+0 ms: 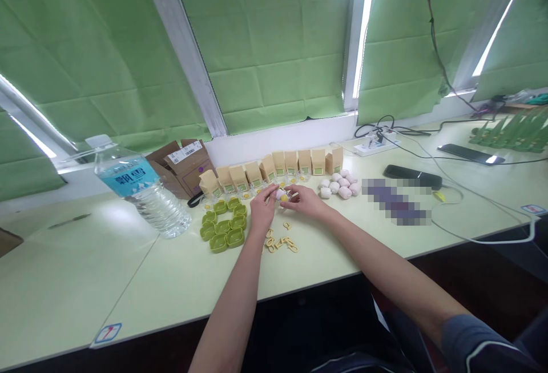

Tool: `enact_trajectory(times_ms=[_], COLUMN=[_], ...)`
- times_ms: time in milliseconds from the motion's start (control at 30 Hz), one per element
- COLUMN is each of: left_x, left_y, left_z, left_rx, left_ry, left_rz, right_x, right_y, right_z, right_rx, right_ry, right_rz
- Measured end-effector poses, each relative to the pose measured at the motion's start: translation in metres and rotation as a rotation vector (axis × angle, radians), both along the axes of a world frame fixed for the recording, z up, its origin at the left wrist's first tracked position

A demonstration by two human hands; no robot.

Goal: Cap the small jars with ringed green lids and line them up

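Note:
Over the middle of the table, my left hand (262, 208) and my right hand (306, 201) meet around a small white-and-yellow piece (282, 195). Fingers of both are closed on it, and they partly cover it, so its exact kind does not show. Left of my left hand sit several olive-green small cups (222, 227). Yellow ring-like clips (281, 243) lie loose below my hands. To the right is a cluster of pale pink and white rounded pieces (339, 184). Behind my hands, small clear pieces with yellow spots (280, 180) stand before a row of brown paper boxes (278, 161).
A large water bottle (137, 187) and an opened cardboard box (184, 168) stand at the left. A pen (69, 221) lies farther left. On the right are a black device (412, 177), a phone (471, 154), a power strip (377, 143) and trailing cables. Green spiky pieces (516, 131) lie far right.

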State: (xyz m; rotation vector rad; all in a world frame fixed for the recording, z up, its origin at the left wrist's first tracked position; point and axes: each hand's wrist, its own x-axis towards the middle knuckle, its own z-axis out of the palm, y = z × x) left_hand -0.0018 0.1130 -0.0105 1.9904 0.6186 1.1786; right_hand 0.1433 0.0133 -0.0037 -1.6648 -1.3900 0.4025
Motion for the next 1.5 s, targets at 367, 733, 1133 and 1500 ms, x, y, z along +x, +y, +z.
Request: enact_trajectory(times_ms=[367,733,1133,1500], left_x=[0.0,0.0,0.0,0.0], left_y=[-0.002,-0.007,-0.016,-0.015], left_z=[0.001,0.006,0.005,0.0], left_rx=[-0.019,-0.065,-0.04,0.076], left_ry=[0.001,-0.006,0.052,0.103], left_rz=[-0.052,-0.073,-0.269,-0.202], right_x=[0.001,0.003,0.004,0.001], right_y=[0.0,0.001,0.001,-0.001], right_z=[0.0,-0.002,0.0,0.002], right_rx=[-0.024,-0.002,0.026,0.045], right_ry=[-0.007,0.042,0.066,0.052], right_rz=[-0.02,-0.023,-0.05,-0.028])
